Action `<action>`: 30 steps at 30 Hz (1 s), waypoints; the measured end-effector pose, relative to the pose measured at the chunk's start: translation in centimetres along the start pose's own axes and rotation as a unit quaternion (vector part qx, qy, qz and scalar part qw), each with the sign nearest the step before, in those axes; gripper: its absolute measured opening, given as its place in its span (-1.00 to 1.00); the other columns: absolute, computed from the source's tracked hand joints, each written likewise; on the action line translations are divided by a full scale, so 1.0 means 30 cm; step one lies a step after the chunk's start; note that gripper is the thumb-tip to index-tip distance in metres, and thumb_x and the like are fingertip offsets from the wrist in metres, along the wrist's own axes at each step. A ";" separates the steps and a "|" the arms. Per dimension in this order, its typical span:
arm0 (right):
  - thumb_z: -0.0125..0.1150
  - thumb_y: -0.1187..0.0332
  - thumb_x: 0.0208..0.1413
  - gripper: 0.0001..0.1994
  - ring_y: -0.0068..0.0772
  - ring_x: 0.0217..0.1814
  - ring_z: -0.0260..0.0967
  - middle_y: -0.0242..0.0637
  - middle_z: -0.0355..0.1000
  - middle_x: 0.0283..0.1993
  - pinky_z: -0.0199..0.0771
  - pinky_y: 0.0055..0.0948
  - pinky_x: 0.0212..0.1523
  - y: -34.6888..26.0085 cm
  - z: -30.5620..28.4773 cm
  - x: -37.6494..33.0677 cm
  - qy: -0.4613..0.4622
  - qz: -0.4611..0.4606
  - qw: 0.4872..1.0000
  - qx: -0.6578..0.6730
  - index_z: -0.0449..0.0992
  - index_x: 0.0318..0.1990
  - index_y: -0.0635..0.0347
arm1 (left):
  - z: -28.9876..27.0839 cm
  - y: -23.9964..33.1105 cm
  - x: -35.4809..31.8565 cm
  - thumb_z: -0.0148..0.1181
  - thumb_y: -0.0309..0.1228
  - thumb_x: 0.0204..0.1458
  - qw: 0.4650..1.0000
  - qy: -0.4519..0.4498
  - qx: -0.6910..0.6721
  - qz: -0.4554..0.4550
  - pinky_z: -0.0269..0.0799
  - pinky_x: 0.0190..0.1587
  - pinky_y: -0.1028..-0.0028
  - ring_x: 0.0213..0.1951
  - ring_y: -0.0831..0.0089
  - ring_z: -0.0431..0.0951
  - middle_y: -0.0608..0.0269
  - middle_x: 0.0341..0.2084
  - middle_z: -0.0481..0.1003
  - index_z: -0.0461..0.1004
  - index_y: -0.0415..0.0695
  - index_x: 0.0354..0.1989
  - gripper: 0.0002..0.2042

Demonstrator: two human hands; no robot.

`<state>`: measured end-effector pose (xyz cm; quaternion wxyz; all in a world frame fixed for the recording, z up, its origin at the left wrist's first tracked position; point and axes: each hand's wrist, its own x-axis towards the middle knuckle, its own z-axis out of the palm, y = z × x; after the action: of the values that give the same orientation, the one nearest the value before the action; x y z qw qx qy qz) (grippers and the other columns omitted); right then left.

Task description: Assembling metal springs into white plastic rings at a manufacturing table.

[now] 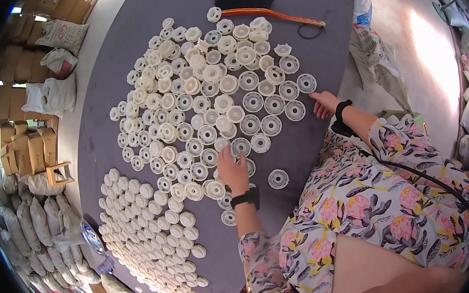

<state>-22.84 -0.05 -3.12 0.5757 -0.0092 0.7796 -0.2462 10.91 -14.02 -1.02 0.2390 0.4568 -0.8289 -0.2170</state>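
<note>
My left hand is over the near edge of a large spread of white round plastic parts. Its fingertips are on a small pale disc-shaped cap, with the thumb beside a ringed part. My right hand is at the right side of the spread, fingers apart and slightly bent. Its fingertips are just below another ringed part, and I see nothing held in it. Many of the parts lie singly with a dark central hole; others are piled at the left. One ringed part lies apart near me.
A dense group of smaller white caps covers the table's left near side. A black-bristled brush with an orange handle lies at the far side of the grey table. Sacks and cardboard boxes line the left floor.
</note>
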 end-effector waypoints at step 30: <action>-0.13 -0.10 -0.03 -0.43 -0.37 -0.77 0.29 -0.16 0.40 -0.67 0.18 -0.48 -0.75 0.010 0.009 0.002 -0.002 0.011 1.000 -0.005 0.47 -0.59 0.34 | -0.208 -0.195 -0.321 0.24 -0.37 -0.27 0.940 0.030 0.213 -0.265 0.13 -0.02 0.20 -0.03 0.19 0.29 0.15 -0.16 0.35 0.36 -0.10 -0.20 -0.63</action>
<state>-22.53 0.08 -3.35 0.5800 -0.0039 0.7797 -0.2358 22.94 -9.47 -1.37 0.0950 0.7066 -0.6970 -0.0767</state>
